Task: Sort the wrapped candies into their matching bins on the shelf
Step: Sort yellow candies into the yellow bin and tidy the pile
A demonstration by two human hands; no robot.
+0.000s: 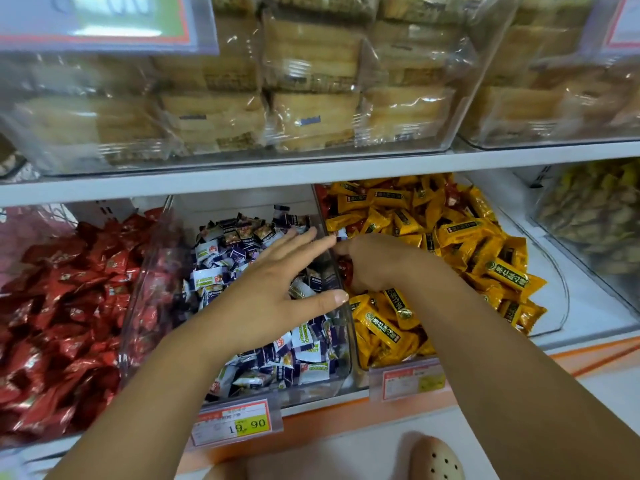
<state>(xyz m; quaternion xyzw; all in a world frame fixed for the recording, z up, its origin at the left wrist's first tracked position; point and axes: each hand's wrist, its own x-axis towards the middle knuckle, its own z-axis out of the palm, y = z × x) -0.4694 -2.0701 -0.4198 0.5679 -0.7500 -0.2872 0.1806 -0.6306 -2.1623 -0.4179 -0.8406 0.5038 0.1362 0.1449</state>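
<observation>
Carefully lift the stray red candies (pixel 347 270), gripped in your curled right hand (pixel 369 263) in the yellow bin (pixel 554 289), over the divider (pixel 320 209), past your spread, empty left hand (pixel 277 282) above the purple bin (pixel 242 202), and release them onto the red heap (pixel 62 306).

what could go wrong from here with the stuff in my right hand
The right hand grips red candies low over the yellow bin; one may drop into it. Any handoff to the open left hand would pass above the purple-and-white bin, where a dropped red one lands wrong. More red wrappers at the yellow bin's back may be missed.
</observation>
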